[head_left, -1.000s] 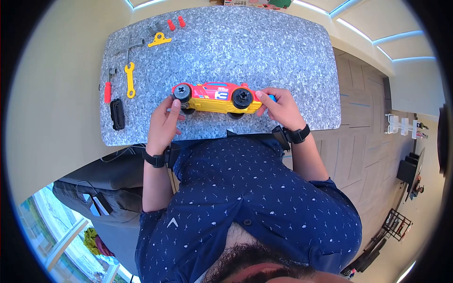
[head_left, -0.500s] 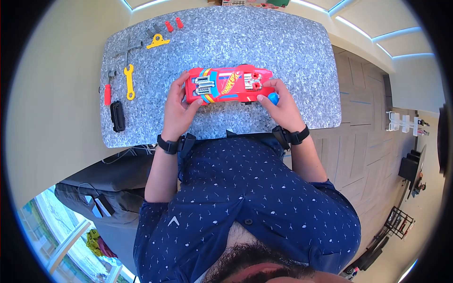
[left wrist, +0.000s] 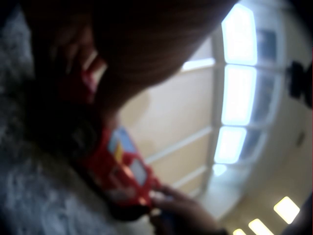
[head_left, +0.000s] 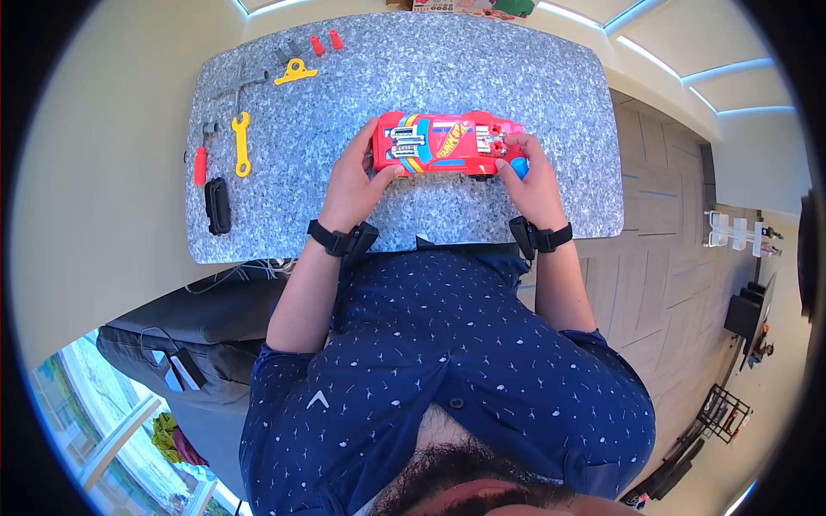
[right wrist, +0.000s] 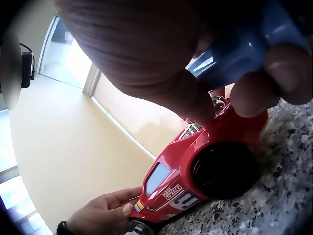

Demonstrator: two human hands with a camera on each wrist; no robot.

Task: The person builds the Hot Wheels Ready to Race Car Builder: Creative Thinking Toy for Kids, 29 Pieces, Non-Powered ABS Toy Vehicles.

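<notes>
A red toy car point(head_left: 446, 144) sits wheels down on the speckled grey table point(head_left: 533, 73), its printed roof facing up. My left hand point(head_left: 353, 187) grips its left end, thumb on the near side and fingers on the far side. At the other end, my right hand point(head_left: 540, 191) pinches the bodywork and also keeps a blue object point(head_left: 519, 167) within its curled fingers. The right wrist view shows the blue piece point(right wrist: 234, 56) above the car point(right wrist: 183, 169). In the blurred left wrist view, the car point(left wrist: 120, 183) lies between both hands.
Left on the table are a yellow wrench point(head_left: 242, 144), a grey cross-shaped tool point(head_left: 239, 86), a red-handled tool point(head_left: 200, 165) and a black case point(head_left: 218, 206). Behind them lie a yellow piece point(head_left: 295, 71) and two small red pieces point(head_left: 335, 39).
The car has been turned from its side, yellow underside showing, to upright, then shifted right and slightly away from the body. Both hands have moved with it.
</notes>
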